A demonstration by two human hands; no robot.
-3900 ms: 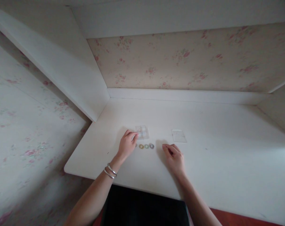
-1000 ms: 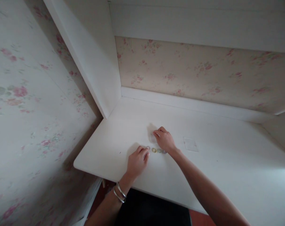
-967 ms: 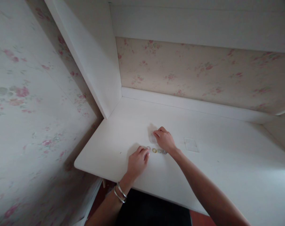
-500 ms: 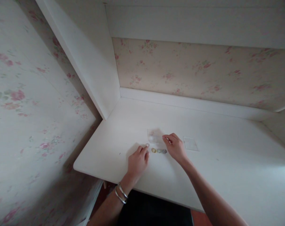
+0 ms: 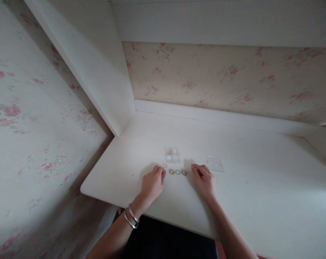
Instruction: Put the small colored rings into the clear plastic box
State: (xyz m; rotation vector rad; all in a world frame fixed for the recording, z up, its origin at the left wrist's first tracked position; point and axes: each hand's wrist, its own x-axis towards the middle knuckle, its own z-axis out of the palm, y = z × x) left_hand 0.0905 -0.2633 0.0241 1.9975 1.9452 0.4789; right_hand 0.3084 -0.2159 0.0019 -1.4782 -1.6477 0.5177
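My left hand (image 5: 153, 182) rests on the white table with its fingers curled together, just below a thin pale ring (image 5: 165, 165). Right of its fingertips lie a yellow ring (image 5: 171, 172), a pale greenish ring (image 5: 178, 172) and a greyish ring (image 5: 184, 172) in a row. My right hand (image 5: 205, 181) is on the other side of the row, thumb and index finger pinched together; whatever may be between them is hidden. Beyond the rings stands a clear divided box (image 5: 176, 157), with a small reddish ring-like item (image 5: 170, 152) in its left part.
A flat clear square lid (image 5: 215, 163) lies beyond my right hand. The white tabletop (image 5: 260, 205) meets a low back ledge (image 5: 216, 116) and a white side panel (image 5: 98, 72) on the left. A small dark speck (image 5: 132, 175) shows at left.
My right hand has moved away from the clear box, to the right and nearer me. My left fingers have drawn back from the thin ring, which now lies uncovered. The view has shifted slightly.
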